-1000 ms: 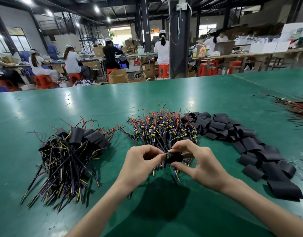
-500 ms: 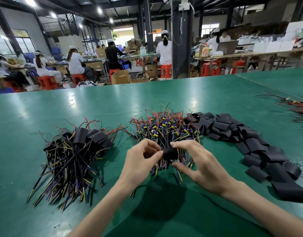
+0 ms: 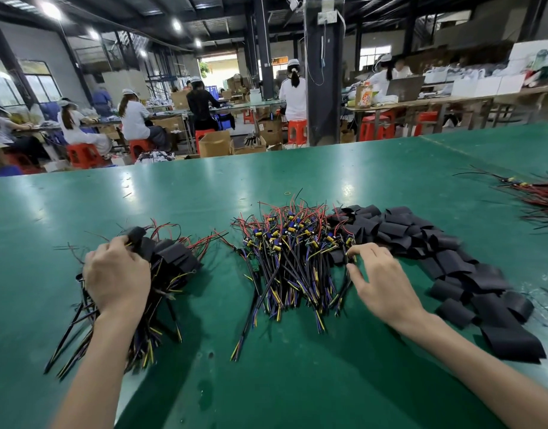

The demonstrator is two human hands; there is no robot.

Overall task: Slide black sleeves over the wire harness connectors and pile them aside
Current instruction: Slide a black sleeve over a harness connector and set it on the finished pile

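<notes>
L hand (image 3: 117, 274) grips a sleeved harness (image 3: 137, 236) over the finished pile (image 3: 173, 258), left. R hand (image 3: 381, 280) touches the bare harnesses (image 3: 291, 252), centre, beside loose sleeves (image 3: 421, 239); pinching one or not, can't tell.

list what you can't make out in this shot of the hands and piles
Left hand grip, head view: its own back hides the fingers; the sleeve at its tips is blurred.
Finished pile: partly under that hand.
Right hand: whether its fingertips pinch anything, too small.
Far wire bundle: cut off by the right edge.
</notes>
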